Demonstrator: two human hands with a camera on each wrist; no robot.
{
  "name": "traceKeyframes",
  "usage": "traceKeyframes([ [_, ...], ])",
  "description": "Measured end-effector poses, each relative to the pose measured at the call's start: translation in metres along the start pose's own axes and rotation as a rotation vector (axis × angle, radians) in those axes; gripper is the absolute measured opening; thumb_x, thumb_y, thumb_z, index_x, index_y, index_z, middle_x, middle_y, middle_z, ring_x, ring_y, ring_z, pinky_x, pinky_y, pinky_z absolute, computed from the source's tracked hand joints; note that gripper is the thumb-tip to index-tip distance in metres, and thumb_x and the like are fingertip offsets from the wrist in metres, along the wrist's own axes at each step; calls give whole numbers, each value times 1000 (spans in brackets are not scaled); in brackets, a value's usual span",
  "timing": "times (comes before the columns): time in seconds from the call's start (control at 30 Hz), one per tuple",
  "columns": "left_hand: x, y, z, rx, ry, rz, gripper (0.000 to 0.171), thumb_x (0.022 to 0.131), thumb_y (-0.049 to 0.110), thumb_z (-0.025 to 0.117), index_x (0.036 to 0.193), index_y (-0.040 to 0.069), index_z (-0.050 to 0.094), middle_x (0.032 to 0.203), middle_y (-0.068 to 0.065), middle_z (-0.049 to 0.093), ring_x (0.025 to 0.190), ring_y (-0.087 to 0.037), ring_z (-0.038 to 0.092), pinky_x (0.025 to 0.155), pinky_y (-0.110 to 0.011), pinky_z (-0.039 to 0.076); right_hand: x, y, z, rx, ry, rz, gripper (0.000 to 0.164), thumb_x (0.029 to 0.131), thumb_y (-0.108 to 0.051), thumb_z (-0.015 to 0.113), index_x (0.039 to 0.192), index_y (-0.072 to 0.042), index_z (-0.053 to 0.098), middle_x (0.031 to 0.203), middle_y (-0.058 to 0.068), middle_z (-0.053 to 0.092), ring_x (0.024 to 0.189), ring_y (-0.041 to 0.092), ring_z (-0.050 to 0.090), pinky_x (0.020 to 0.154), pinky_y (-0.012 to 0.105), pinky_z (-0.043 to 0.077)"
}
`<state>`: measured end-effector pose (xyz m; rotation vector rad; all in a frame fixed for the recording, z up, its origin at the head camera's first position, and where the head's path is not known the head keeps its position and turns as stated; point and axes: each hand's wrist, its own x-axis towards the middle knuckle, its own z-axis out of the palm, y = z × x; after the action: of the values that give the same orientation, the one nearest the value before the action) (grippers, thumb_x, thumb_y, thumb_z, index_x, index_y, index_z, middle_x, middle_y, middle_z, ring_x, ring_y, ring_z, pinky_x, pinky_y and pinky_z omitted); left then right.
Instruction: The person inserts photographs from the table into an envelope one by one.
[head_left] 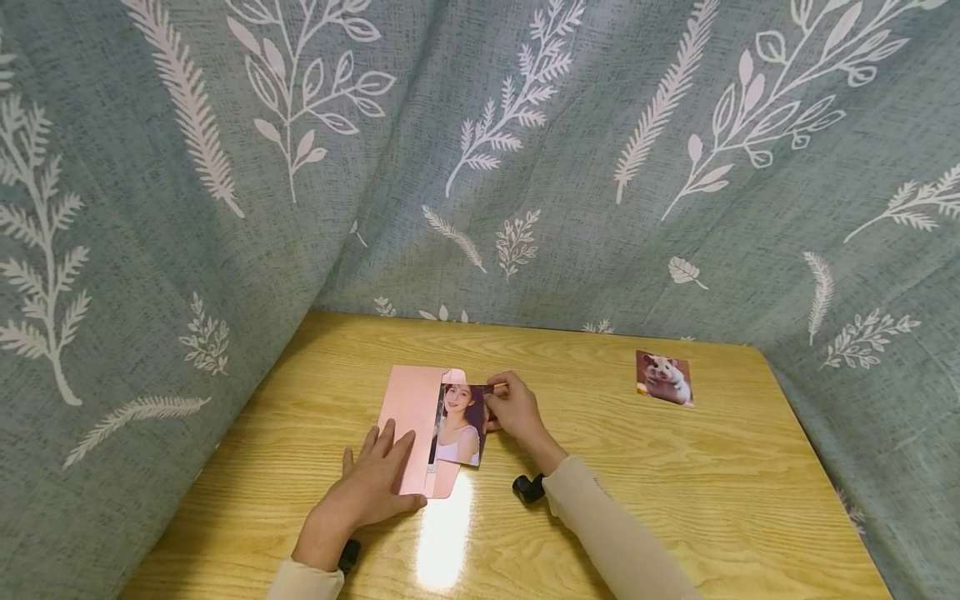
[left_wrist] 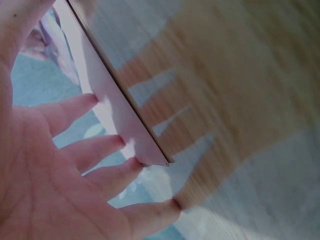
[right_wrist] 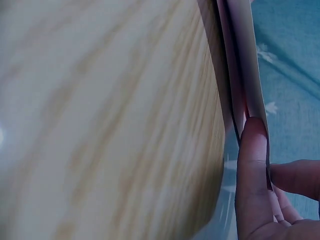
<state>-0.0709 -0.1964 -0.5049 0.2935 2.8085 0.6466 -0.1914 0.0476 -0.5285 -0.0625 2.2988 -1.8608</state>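
Note:
A flat pink folder (head_left: 405, 400) lies on the table left of centre, a narrow dark strip along its right side. My left hand (head_left: 371, 483) rests on its lower left part with fingers spread; in the left wrist view the fingertips (left_wrist: 117, 141) touch the pink cover. Over the folder's right side is a photo print (head_left: 459, 429) of a person in a white top. My right hand (head_left: 516, 408) pinches the print's upper right edge between thumb and fingers. In the right wrist view the sheet (right_wrist: 254, 80) stands raised from the tabletop, thumb and finger on either side.
Farther right on the wooden table (head_left: 600, 500) lies a small photo of a hamster (head_left: 664, 379). A grey-green curtain (head_left: 555, 233) with white leaf prints hangs around the back and both sides. Black wrist cameras sit under both wrists.

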Motion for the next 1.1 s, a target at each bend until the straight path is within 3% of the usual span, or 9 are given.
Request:
traceKeyframes([
  [1.1,-1,0,0,-10,8,4,99,78,52,82,156,9,37,161,-27,16,147,-49,10,103,-80,10,1,-8,34,20,-57,-13,25,94,7,59,118,5,58,90,13,62,54,15,61,48,34,57],
])
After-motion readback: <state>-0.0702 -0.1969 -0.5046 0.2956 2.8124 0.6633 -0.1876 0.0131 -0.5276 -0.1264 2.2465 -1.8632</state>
